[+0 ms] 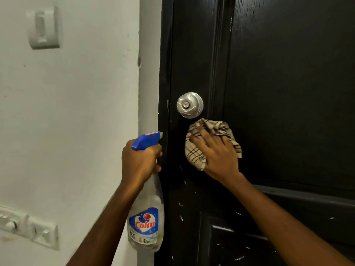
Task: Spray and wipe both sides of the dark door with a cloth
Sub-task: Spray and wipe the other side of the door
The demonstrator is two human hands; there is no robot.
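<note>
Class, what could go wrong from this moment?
The right hand presses the beige checked cloth just below the round silver metal doorknob; an upward wipe might snag there. The left hand grips the clear spray bottle with blue trigger by the edge of the black door; spray might hit the white wall.

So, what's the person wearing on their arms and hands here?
Nothing visible. The left hand and right hand are bare, without gloves, rings or a watch, and both forearms are uncovered to the frame's edge, so no sleeve shows.

Checked cloth (193,153) on black door (288,93), spray bottle (146,225) beside
</note>
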